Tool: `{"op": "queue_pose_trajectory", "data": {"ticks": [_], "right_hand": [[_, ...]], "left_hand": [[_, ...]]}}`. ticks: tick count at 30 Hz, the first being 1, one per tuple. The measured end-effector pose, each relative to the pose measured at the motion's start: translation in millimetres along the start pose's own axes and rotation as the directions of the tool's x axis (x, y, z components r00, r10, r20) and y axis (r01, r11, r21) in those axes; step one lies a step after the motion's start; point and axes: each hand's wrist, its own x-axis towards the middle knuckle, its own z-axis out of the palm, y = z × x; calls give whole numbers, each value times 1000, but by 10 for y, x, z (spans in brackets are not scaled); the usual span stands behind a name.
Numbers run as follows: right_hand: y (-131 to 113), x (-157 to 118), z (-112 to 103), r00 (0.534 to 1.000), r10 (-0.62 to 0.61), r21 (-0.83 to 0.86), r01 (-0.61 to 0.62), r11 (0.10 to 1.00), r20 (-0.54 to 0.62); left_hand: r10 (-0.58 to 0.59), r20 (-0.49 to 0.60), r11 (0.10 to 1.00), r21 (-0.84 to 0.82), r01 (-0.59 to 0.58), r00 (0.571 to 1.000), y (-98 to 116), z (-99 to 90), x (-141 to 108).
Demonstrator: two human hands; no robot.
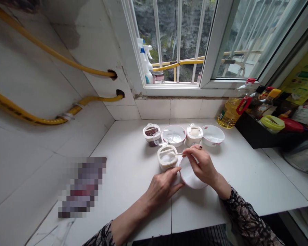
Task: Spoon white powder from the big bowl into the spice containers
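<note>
My right hand pinches the handle of a small white spoon. The spoon's tip reaches into a square white seasoning jar that holds white granules; its clear lid is flipped up at the back. Below my right hand, partly covered by it, is a white bowl. The fingers and thumb of my left hand close around the left side of this bowl, just in front of the jar. Whether anything lies in the bowl is hard to make out.
Behind stand a jar of dark reddish bits, a white bowl, a jar of pale powder and another bowl. An oil bottle and a black condiment box are at right. A blurred-out item lies left.
</note>
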Motion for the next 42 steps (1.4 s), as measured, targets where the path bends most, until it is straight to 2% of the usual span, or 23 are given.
{"op": "queue_pose_trajectory", "data": {"ticks": [3,5,7,9,12,14,17,20,23,26,32,37,42], "right_hand": [[-7,10,6,978,-199,-88,204,975,59],[-6,2,-27,977,-212,-81,213,974,24],[8,-23,-80,985,-153,-52,149,987,-81],[44,-58,-142,977,-39,-10,38,999,-212],[124,-102,-227,924,177,93,-155,984,-338],[169,-108,-271,884,292,167,-247,955,-364],[194,-87,-317,864,357,204,-301,931,-355],[184,-64,-344,889,340,170,-301,938,-306],[168,-57,-357,910,326,121,-304,945,-255],[157,-54,-363,924,310,94,-296,951,-225],[169,-45,-370,934,308,85,-297,951,-184],[180,-45,-356,940,298,61,-291,955,-166],[172,-42,-350,946,280,45,-276,960,-164]], "left_hand": [[7,2,1000,25,-7,1000,6,2,-5],[10,6,999,37,-10,1000,17,-21,7],[9,12,999,46,-10,1000,33,-65,27],[7,5,999,33,-7,1000,42,-126,49],[2,-110,998,67,5,994,17,-230,73],[-60,-184,987,138,86,981,-31,-295,85],[-256,-208,942,165,292,944,-114,-370,103],[-453,-88,886,69,459,887,-171,-407,128],[-555,36,832,17,555,831,-203,-414,151],[-583,80,810,-27,586,809,-234,-400,158],[-576,76,810,-76,581,814,-302,-302,154],[-548,56,833,-44,551,834,-345,-215,169],[-584,42,812,0,584,811,-370,-164,167]]}}
